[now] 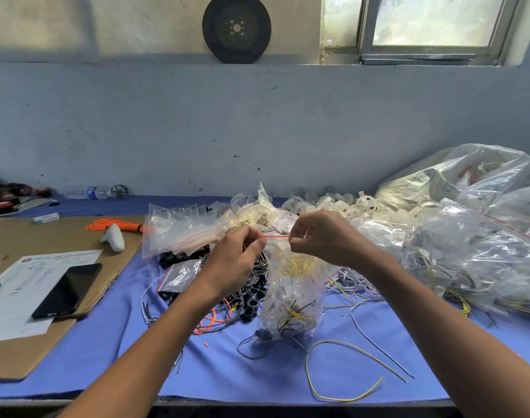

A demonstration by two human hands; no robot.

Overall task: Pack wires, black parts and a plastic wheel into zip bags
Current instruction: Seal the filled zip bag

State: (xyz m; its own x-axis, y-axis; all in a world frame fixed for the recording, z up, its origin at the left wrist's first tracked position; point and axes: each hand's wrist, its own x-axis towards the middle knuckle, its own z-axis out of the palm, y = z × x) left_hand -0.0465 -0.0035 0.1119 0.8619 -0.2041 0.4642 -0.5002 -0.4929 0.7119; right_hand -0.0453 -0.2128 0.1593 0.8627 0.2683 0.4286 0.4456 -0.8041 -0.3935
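Observation:
A clear zip bag [290,300] with a red seal line hangs upright over the blue cloth, holding yellow and black wires and a pale plastic wheel at its bottom. My left hand [238,254] pinches the left end of the bag's top strip. My right hand [321,236] pinches the right end of that strip. Below and behind the bag lies a heap of black parts and striped wires [251,297]. Loose orange wires [211,322] lie near my left forearm. White plastic wheels [333,203] are piled at the back.
A stack of zip bags [179,230] lies left of my hands. Large clear bags of packed parts [474,245] fill the right side. A brown board [22,245] at left carries a phone [67,289], a paper sheet and a white controller [114,236]. Long loose wires [342,372] lie near the front edge.

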